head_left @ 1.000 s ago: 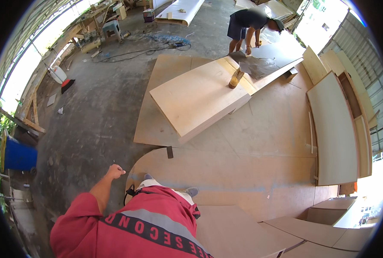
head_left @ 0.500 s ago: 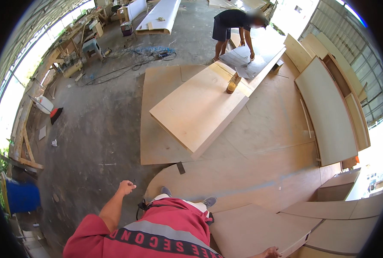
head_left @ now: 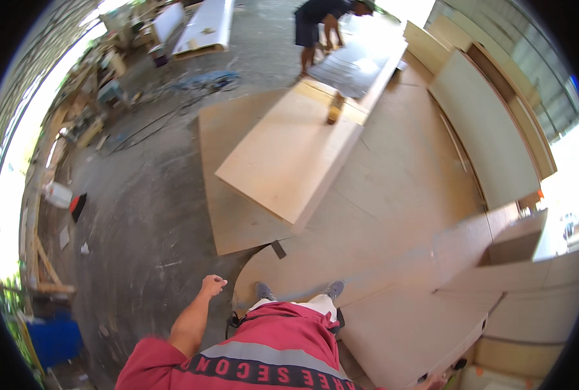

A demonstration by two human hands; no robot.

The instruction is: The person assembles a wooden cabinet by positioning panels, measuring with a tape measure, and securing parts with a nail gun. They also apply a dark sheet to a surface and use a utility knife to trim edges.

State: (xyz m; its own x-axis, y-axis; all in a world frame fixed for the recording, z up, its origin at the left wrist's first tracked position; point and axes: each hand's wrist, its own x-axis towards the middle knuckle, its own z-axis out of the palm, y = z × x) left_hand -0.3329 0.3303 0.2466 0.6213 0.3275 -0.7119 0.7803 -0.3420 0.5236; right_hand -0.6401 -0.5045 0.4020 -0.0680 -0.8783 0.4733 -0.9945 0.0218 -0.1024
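My left hand (head_left: pixel 213 285) hangs in front of me over the grey floor, its fingers curled closed, and nothing shows in it. At the lower edge on the right, my right hand (head_left: pixel 437 380) reaches out beside a brown board (head_left: pixel 406 331). It is blurred and partly cut off, so its finger position is unclear. Close to its fingertips is a small dark object (head_left: pixel 459 364), too smeared to name. My feet stand on a brown sheet (head_left: pixel 322 266) on the floor.
A long pale wooden panel box (head_left: pixel 289 156) lies ahead, bearing a yellowish container (head_left: pixel 335 109). Behind it a co-worker (head_left: pixel 318 23) bends over a shiny grey sheet (head_left: pixel 351 68). Panels (head_left: pixel 484 123) lean at the right. A cable (head_left: pixel 153 123) trails on the floor; a blue bin (head_left: pixel 54 341) stands left.
The whole view has shifted, with the panel box and co-worker now further left. My right hand has moved outward along the brown board toward the dark object. My left hand stays curled.
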